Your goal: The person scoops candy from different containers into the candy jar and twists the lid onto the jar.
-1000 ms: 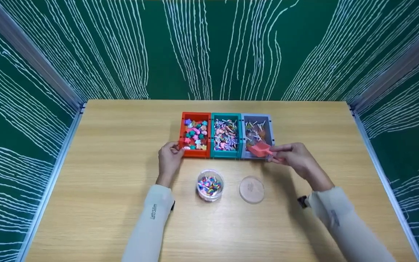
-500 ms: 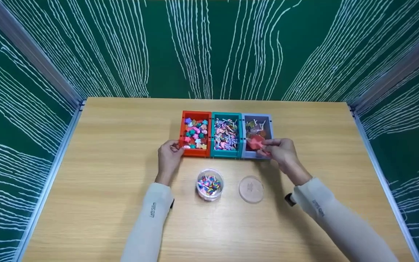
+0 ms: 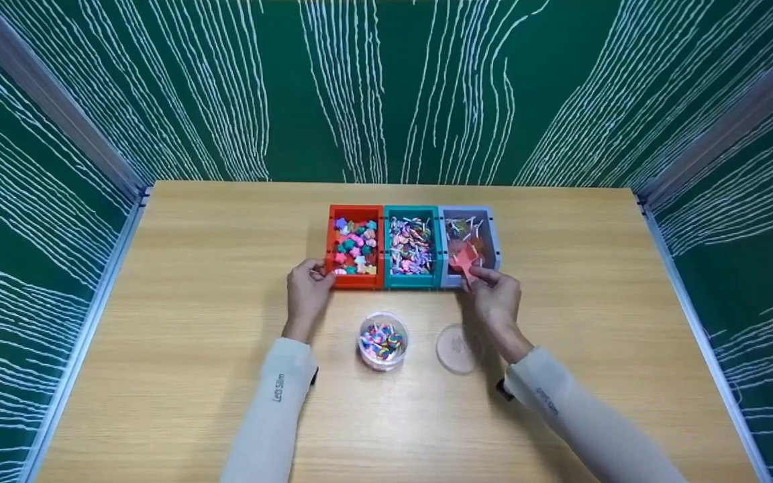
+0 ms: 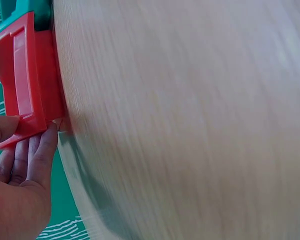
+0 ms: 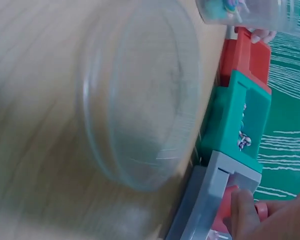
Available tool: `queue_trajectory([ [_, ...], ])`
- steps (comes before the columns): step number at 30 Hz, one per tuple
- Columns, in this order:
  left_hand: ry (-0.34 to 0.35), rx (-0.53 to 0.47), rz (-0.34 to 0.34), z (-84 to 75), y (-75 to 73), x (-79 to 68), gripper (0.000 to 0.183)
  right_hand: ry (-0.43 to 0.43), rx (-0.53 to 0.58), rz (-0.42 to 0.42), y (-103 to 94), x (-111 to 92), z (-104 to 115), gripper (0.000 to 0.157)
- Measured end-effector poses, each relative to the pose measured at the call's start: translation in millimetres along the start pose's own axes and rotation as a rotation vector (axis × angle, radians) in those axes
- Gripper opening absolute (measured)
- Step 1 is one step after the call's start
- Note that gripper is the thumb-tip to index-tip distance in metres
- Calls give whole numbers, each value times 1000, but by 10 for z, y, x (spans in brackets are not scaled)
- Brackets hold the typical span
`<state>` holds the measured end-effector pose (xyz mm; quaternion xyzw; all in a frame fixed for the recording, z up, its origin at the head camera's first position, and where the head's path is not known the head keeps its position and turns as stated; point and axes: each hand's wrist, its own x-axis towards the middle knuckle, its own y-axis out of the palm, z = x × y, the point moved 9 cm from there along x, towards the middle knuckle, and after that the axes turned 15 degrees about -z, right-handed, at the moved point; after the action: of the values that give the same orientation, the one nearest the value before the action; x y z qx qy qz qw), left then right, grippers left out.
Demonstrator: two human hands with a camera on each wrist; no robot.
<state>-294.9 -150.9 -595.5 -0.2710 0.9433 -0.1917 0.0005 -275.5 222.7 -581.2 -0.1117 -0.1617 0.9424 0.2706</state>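
My left hand [image 3: 307, 295] pinches the near left corner of the red bin [image 3: 355, 280], thumb over the rim and fingers against its outer side in the left wrist view. Star-shaped and round colourful beads [image 3: 358, 245] lie in that bin. My right hand [image 3: 496, 295] holds a small pink scoop [image 3: 465, 257] by its handle, the scoop's head down inside the grey bin [image 3: 492, 235] among small lollipop-like pieces [image 3: 468, 227]. Between these two stands the teal bin [image 3: 412, 280], filled with tiny striped lollipop-like pieces [image 3: 410, 248].
In front of the bins stands a clear round tub [image 3: 382, 363] holding rainbow swirl pieces [image 3: 382, 340]. Its clear lid [image 3: 457, 349] lies flat to the right, partly under my right wrist's shadow. A green wall [image 3: 413, 87] with white lines rises behind the wooden table [image 3: 192, 268].
My right hand has moved left and turned, taking the scoop from the grey bin's near right edge further into the bin. The left hand keeps its hold on the red bin.
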Motion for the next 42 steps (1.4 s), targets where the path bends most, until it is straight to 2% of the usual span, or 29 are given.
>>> queue_trajectory([
  [4,-20,11,10,12,13,-4,18,-104,-56,-38,-17,-13,17,27],
  [6,-27,8,14,13,15,-4,18,-127,-70,-55,-21,-13,22,26],
  [10,-27,3,10,9,7,4,17,-57,26,-58,2,0,19,27],
  [13,-27,4,-2,18,-4,13,16,-72,16,-35,30,11,59,28],
  [17,-35,8,1,21,4,13,16,-270,-186,9,59,1,164,31],
  [18,-39,10,5,21,11,11,17,-285,-200,26,71,-4,165,31],
  [20,-38,12,11,13,20,10,17,-267,-193,45,80,1,144,32],
  [24,-35,14,13,12,21,12,17,-104,-56,32,50,58,45,32],
  [25,-33,14,10,16,17,13,16,-90,-42,18,33,71,36,32],
  [28,-41,13,6,39,12,13,15,-131,-47,11,16,75,46,34],
  [31,-50,7,6,51,19,13,15,-248,-124,38,48,38,96,34],
  [33,-52,1,12,45,28,12,14,-261,-145,64,70,22,97,35],
  [35,-50,-2,14,38,32,12,14,-212,-114,68,65,42,72,34],
  [38,-42,-7,9,32,25,12,14,-47,41,41,25,97,-8,32],
  [40,-33,-15,-1,28,17,13,14,-20,98,9,-1,128,-17,30],
  [42,-25,-22,-7,24,13,14,15,-49,78,15,13,127,-1,30],
])
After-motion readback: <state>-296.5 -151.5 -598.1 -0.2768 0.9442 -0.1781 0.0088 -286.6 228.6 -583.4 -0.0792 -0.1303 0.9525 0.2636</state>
